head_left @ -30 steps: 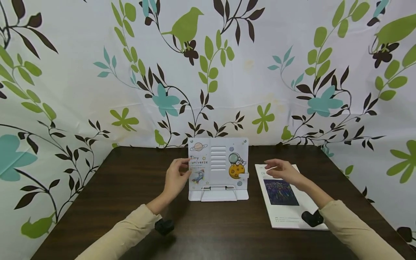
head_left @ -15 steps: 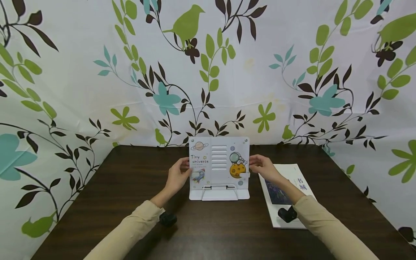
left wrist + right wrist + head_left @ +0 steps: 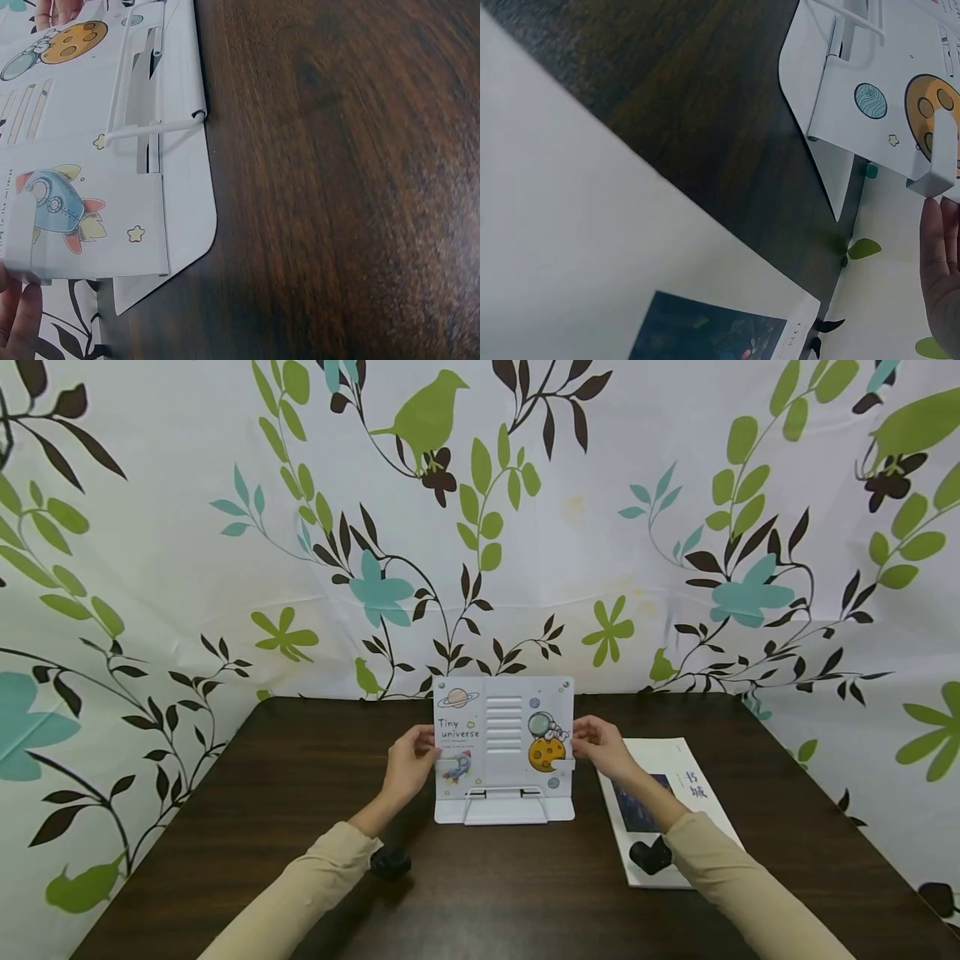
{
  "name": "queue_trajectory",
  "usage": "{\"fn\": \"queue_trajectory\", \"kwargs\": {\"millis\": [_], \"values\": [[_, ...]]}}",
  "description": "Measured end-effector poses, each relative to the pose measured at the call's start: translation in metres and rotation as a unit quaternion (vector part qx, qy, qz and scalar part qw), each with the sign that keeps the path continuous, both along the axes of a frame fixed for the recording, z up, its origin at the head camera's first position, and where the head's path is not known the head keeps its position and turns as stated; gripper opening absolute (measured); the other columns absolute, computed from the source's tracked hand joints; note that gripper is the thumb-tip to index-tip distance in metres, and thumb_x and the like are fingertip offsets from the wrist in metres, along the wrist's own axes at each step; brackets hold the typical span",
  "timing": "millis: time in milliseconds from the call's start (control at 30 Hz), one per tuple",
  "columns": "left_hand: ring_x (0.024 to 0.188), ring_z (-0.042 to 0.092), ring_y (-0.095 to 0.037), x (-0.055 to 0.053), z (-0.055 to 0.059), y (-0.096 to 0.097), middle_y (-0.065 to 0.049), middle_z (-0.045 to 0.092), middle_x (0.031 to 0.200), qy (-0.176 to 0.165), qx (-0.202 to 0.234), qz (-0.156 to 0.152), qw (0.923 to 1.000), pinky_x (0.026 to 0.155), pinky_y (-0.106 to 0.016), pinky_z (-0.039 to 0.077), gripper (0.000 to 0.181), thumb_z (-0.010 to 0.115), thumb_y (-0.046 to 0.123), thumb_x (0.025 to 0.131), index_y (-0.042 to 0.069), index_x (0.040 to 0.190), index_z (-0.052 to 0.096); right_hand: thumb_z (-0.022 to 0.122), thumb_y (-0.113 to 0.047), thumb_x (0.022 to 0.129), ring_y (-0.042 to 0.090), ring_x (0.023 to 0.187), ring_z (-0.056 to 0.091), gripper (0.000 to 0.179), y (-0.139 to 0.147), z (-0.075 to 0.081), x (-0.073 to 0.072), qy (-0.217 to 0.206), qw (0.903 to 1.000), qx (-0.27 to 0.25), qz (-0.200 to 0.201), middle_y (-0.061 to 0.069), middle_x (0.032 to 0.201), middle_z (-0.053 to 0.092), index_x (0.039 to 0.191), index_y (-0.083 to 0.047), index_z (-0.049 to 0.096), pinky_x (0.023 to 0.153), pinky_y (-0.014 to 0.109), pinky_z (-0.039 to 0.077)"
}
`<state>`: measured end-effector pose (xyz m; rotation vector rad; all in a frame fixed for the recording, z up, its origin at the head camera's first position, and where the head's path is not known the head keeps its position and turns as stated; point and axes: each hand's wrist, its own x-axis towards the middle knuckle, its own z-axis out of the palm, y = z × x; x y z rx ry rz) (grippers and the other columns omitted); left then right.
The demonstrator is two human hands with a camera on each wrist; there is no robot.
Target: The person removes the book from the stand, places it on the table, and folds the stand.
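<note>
A white metal book stand [image 3: 504,777] with a "Tiny universe" print, a rocket and an astronaut on a yellow moon stands upright near the table's back edge. My left hand [image 3: 407,768] holds its left edge, thumb at the front and fingers reaching behind. On the opposite edge my right hand [image 3: 606,752] grips in a similar way, beside the page clip. In the left wrist view, fingertips [image 3: 26,315] show just below the rocket-side clip. Fingers [image 3: 934,240] meet the moon-side clip [image 3: 934,180] in the right wrist view. A wire page holder [image 3: 506,807] spans the stand's bottom ledge.
A white magazine [image 3: 671,760] with a dark picture on its cover lies right of the stand, partly under my right forearm. The dark wooden table [image 3: 495,893] ends at a leaf-and-bird patterned cloth [image 3: 555,527] behind. Black wrist cameras hang below both sleeves.
My right hand has moved left from over the magazine to the stand's right edge. The left hand stays at the left edge, and the stand looks much the same.
</note>
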<state>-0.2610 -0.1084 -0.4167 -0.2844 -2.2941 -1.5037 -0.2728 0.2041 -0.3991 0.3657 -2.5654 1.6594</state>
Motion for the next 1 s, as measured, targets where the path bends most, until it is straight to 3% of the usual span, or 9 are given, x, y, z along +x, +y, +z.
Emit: {"fn": "queue_trajectory", "kwargs": {"millis": [500,1000], "values": [[0.075,0.06,-0.024,0.018,0.003,0.007,-0.015,0.062,0.084,0.002,-0.004,0.017,0.9998,0.063,-0.023,0.049,0.025,0.061,-0.013,0.075,-0.006,0.099,0.06,0.054,0.006,0.086,0.02,0.076,0.057,0.018,0.0,0.002,-0.007,-0.011,0.9998,0.001,-0.018,0.019,0.087,0.059,0.103,0.011,0.053,0.068,0.03,0.054],[0.076,0.061,-0.023,0.044,0.0,0.017,-0.014,0.061,0.086,-0.016,0.004,0.002,0.9999,0.063,-0.024,0.05,0.024,0.061,-0.013,0.075,-0.005,0.098,0.058,0.054,0.001,0.088,0.014,0.077,0.054,0.022,0.0,0.003,-0.023,-0.046,0.9982,-0.002,-0.039,0.016,0.092,0.06,0.108,0.01,0.054,0.071,0.025,0.052]]}}
